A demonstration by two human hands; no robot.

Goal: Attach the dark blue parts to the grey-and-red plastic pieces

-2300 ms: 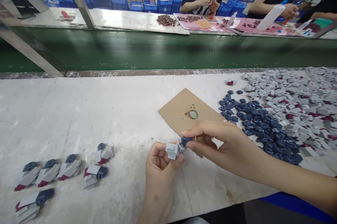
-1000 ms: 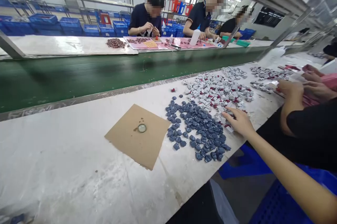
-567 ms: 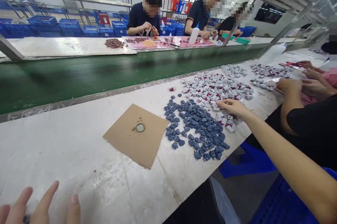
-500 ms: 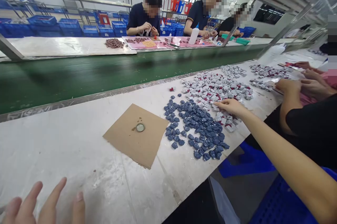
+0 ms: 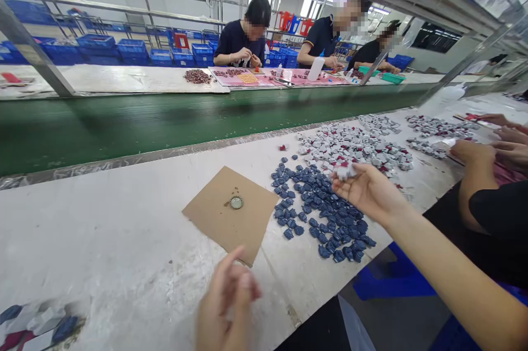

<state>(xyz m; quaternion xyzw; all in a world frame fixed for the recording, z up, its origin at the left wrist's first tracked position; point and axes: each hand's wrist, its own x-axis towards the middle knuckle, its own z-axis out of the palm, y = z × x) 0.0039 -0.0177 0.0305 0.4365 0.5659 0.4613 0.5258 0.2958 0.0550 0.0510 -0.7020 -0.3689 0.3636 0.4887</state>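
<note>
My right hand (image 5: 367, 188) is lifted over the pieces, fingers curled around a few small white pieces (image 5: 345, 171), with a dark red bit showing among them. Below it lies a heap of small dark blue moulded pieces (image 5: 330, 213); a larger heap of white and dark red pieces (image 5: 363, 147) spreads just behind. Blurred by motion, my left hand (image 5: 231, 299) hovers near the front corner of a brown cardboard square (image 5: 218, 219), fingers loosely bent and apart, nothing seen in them. A metal bottle cap (image 5: 236, 202) sits on the cardboard beside brownish spots.
At the lower left is a cluster of blue, white and dark red pieces (image 5: 39, 326). A green conveyor belt (image 5: 165, 122) runs behind the white table (image 5: 103, 219). A co-worker's hands (image 5: 478, 150) are close on the right, and several people sit across the belt.
My right hand has risen from the white heap with a few pieces in it. My left hand has moved right, toward the cardboard. The view has shifted left, bringing the lower-left cluster into sight.
</note>
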